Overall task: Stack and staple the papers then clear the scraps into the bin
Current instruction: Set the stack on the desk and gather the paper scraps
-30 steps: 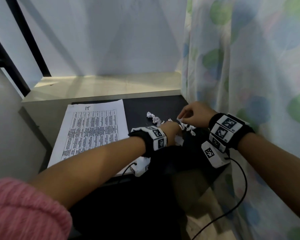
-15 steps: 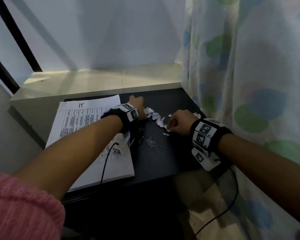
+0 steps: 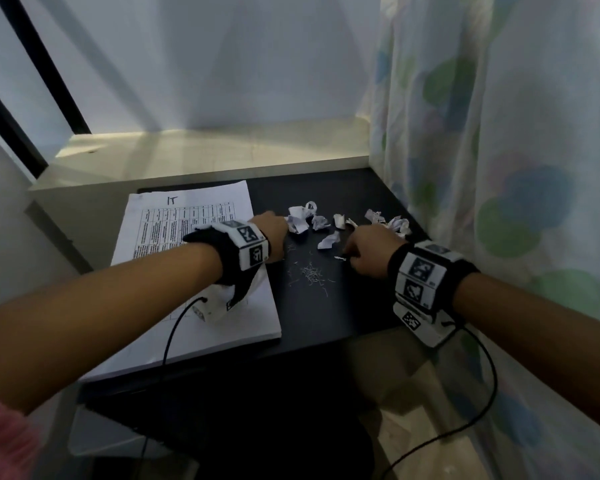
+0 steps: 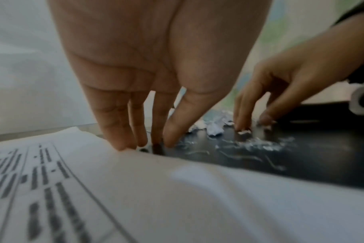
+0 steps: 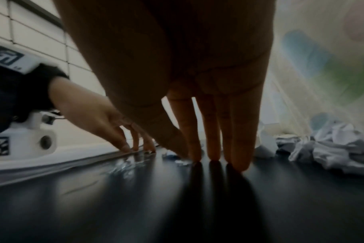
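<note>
The stacked papers (image 3: 187,271) lie on the left half of the black table (image 3: 326,317), their long axis running near to far. The crumpled paper scraps (image 3: 326,223) are strung in a loose row from left to right across the far side of the table, and a scatter of loose staples (image 3: 310,273) lies nearer, between the two hands.

The left hand (image 3: 272,233) stands with straight fingers (image 4: 123,131), tips down at the right edge of the papers, gripping nothing; it touches the leftmost scrap. The right hand (image 3: 369,251) also has its fingers (image 5: 212,131) extended, tips on the table, just near of the right end of the row; a small white fleck (image 3: 340,259) sits by its thumb, though whether it pinches it is unclear.

So the scraps lie just beyond both hands, with one hand at each end of the row, which suits drawing them together. No bin is in view.
</note>
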`<state>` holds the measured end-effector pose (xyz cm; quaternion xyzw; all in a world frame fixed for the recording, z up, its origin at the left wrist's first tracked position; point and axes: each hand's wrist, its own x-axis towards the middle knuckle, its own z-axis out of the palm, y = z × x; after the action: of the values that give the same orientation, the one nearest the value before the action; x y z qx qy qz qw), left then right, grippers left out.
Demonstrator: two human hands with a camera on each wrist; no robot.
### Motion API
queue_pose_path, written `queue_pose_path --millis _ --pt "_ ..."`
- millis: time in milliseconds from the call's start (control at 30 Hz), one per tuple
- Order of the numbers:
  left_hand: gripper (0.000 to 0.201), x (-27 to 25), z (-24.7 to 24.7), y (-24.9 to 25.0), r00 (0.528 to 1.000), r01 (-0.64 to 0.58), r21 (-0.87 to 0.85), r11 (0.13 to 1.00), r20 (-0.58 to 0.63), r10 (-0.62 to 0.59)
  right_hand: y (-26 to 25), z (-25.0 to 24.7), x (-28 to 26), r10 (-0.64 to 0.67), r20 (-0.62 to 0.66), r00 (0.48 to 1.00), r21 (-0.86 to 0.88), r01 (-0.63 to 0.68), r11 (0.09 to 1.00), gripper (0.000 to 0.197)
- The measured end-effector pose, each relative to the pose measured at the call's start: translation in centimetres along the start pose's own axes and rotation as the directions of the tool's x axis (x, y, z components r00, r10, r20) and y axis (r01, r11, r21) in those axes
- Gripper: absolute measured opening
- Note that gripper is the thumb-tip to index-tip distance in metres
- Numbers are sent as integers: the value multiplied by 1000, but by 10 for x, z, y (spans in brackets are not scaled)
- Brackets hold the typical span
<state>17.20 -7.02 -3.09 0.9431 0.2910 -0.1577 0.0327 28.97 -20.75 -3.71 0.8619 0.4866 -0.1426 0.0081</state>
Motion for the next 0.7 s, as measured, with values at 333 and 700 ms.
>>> queue_pose_path --millis 333,700 --pt "45 -23 -2 19 998 -55 -26 998 11 56 -35 3 -8 -89 -30 996 32 90 995 29" --pt "37 -2 -17 8 993 -107 -74 991 -60 103 -33 -3 26 -159 -10 987 -23 159 987 39"
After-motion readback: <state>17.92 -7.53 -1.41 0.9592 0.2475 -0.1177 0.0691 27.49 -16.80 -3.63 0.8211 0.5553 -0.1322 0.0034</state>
